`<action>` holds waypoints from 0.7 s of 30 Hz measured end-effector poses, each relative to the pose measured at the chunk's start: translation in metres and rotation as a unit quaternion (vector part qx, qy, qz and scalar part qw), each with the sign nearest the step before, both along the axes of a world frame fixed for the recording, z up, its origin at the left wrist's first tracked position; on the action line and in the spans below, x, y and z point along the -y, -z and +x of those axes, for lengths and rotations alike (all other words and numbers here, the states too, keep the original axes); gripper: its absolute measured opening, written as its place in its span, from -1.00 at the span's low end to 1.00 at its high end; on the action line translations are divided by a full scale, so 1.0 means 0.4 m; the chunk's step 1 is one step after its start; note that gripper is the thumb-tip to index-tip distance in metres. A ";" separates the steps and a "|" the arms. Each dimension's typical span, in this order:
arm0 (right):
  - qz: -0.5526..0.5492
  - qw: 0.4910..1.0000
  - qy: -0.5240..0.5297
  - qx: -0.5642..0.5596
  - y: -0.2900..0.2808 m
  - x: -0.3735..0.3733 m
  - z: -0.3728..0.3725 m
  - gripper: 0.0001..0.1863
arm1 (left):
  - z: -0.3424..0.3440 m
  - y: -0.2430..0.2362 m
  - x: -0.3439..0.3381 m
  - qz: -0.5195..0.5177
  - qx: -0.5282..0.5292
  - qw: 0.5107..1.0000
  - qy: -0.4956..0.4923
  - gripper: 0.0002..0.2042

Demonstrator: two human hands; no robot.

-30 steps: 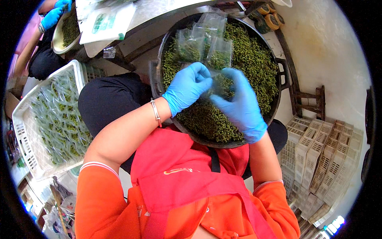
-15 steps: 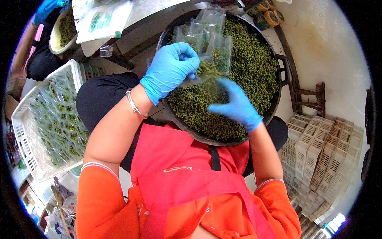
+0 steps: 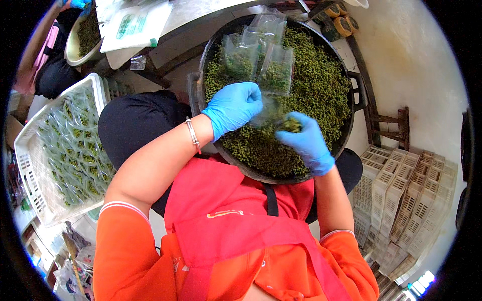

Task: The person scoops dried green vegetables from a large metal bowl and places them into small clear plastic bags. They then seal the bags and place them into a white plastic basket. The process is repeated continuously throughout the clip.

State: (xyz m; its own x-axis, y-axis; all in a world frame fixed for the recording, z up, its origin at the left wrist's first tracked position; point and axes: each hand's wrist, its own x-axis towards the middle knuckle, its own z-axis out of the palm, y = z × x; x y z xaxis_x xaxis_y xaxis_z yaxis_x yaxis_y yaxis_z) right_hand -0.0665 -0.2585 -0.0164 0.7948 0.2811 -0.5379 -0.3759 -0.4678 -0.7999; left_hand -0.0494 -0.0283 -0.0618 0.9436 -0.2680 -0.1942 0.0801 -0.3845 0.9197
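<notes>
A wide dark pan (image 3: 346, 128) on my lap is heaped with small green berries (image 3: 319, 70) that look like green peppercorns. My left hand (image 3: 233, 107), in a blue glove, is closed on a clear plastic bag (image 3: 270, 111), blurred, over the near half of the heap. Just right of the bag, my gloved right hand (image 3: 307, 143) pinches a clump of peppercorns (image 3: 291, 125) between thumb and fingers. Beyond my hands, several clear bags with peppercorns inside lie on the heap, among them one bag (image 3: 277, 70) close to my left fingertips.
At left, a white plastic crate (image 3: 42, 198) holds rows of filled bags. White bags (image 3: 138, 25) lie on a table at the back. A co-worker's gloved hand (image 3: 79, 4) is over a basin (image 3: 72, 57). Stacked crates (image 3: 401, 193) and a wooden stool (image 3: 394, 128) stand at right.
My left hand has moved right and nearer to me with the bag. My right hand, open before, has closed on a clump of peppercorns and is slightly lower.
</notes>
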 end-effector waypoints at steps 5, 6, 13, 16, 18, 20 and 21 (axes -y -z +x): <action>0.092 0.995 0.022 -0.018 -0.069 -0.051 0.033 -0.57 | -0.010 -0.002 0.017 -0.049 0.005 0.998 -0.034 -0.87; 0.034 0.990 -0.065 0.123 -0.050 -0.036 0.044 -0.48 | -0.009 0.003 0.016 -0.059 0.002 0.997 -0.042 -0.88; -0.081 0.983 -0.053 0.159 0.036 -0.022 0.088 -0.54 | -0.036 -0.035 0.041 -0.282 -0.067 0.955 -0.056 -0.93; -0.022 0.996 -0.022 0.087 0.008 -0.059 0.085 -0.55 | -0.040 -0.028 0.041 -0.248 -0.048 0.965 -0.071 -0.94; 0.117 0.991 0.060 0.018 -0.029 -0.065 0.069 -0.59 | -0.040 -0.043 0.035 -0.224 -0.037 0.969 -0.100 -0.94; 0.103 0.993 0.046 0.037 -0.007 -0.052 0.091 -0.59 | -0.045 -0.054 0.044 -0.232 0.015 0.970 -0.070 -0.92; 0.094 0.994 0.041 0.048 0.006 -0.043 0.095 -0.58 | -0.050 -0.064 0.051 -0.237 0.040 0.969 -0.053 -0.92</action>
